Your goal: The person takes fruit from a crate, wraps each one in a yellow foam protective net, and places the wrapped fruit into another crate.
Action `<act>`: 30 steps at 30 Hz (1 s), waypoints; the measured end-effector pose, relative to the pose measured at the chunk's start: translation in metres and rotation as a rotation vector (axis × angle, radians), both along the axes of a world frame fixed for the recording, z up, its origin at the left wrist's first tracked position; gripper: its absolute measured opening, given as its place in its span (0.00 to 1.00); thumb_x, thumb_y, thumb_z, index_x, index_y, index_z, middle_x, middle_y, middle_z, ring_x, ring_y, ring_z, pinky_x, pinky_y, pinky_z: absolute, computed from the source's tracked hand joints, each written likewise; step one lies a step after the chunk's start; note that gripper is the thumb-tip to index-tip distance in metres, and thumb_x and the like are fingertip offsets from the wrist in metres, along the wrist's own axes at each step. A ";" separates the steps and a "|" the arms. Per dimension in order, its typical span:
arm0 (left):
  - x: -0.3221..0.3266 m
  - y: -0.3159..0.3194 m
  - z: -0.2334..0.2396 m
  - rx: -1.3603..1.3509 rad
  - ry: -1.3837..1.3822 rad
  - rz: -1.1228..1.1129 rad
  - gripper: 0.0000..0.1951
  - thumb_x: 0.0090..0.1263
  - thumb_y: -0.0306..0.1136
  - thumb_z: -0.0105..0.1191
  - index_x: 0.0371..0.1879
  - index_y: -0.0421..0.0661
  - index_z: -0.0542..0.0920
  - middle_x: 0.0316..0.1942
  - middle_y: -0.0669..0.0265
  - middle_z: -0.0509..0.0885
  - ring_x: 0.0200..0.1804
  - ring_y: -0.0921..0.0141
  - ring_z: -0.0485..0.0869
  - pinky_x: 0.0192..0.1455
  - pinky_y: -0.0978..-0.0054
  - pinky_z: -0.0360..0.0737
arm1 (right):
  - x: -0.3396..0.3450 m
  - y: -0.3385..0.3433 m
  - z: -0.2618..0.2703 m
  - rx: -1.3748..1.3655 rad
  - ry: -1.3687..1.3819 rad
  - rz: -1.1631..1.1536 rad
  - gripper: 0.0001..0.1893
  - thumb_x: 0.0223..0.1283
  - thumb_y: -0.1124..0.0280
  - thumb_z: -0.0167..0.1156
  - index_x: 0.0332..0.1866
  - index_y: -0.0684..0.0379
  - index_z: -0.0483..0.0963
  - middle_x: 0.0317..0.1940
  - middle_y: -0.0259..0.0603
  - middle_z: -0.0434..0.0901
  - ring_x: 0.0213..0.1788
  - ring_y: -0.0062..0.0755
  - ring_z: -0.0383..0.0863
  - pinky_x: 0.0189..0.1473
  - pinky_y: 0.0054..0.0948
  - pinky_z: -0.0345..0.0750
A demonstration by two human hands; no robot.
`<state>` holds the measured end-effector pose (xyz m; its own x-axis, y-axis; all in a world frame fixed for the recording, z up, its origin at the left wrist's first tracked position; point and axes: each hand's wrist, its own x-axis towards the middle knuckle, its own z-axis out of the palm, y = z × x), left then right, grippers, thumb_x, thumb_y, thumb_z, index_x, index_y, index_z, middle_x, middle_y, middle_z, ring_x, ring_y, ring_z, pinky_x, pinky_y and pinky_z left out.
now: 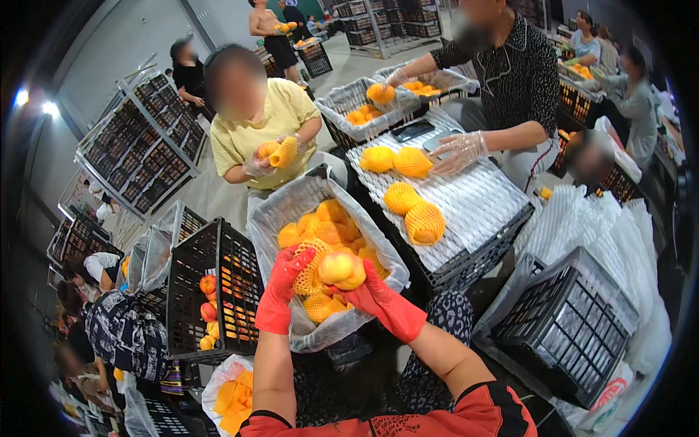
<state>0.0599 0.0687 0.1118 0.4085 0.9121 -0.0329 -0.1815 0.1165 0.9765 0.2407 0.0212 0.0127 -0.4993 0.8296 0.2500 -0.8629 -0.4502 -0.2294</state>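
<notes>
My left hand (276, 300), in a red rubber glove, grips a yellow foam net sleeve (309, 277). In my right hand (386, 306), gloved alike, rests a yellow peach with a pale red blush (341, 269). The peach is bare and sits just right of the sleeve, its underside hidden by my fingers. Both hands are above a crate lined with whitish plastic (266, 221). Inside it lie several fruits in yellow foam nets (330, 232).
A black crate (237, 284) with bare peaches stands at left, near a bag of yellow foam sleeves (234, 401). Netted fruits (418, 221) and phones (413, 130) lie on a foam-covered crate (464, 205). Two people handle fruit opposite. Another black crate (568, 328) is at right.
</notes>
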 end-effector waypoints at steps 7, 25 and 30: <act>0.008 -0.007 0.007 0.084 0.250 -0.010 0.12 0.69 0.34 0.60 0.43 0.38 0.83 0.40 0.68 0.85 0.42 0.77 0.82 0.48 0.78 0.78 | -0.003 -0.008 0.010 0.028 -0.094 -0.114 0.43 0.53 0.43 0.69 0.68 0.58 0.62 0.63 0.42 0.70 0.63 0.36 0.72 0.64 0.34 0.72; 0.060 -0.071 -0.020 1.154 0.690 0.369 0.19 0.59 0.19 0.60 0.51 0.41 0.83 0.45 0.55 0.87 0.45 0.57 0.87 0.47 0.67 0.82 | 0.000 0.015 -0.021 0.134 -0.399 -0.338 0.45 0.49 0.68 0.75 0.73 0.56 0.58 0.62 0.41 0.70 0.61 0.30 0.73 0.63 0.31 0.72; 0.053 -0.072 0.001 1.009 0.594 0.361 0.16 0.60 0.20 0.60 0.48 0.40 0.84 0.46 0.55 0.87 0.48 0.61 0.87 0.50 0.70 0.82 | 0.004 0.004 0.009 0.233 -0.602 -0.371 0.42 0.48 0.68 0.77 0.70 0.57 0.63 0.59 0.37 0.72 0.62 0.29 0.73 0.62 0.28 0.73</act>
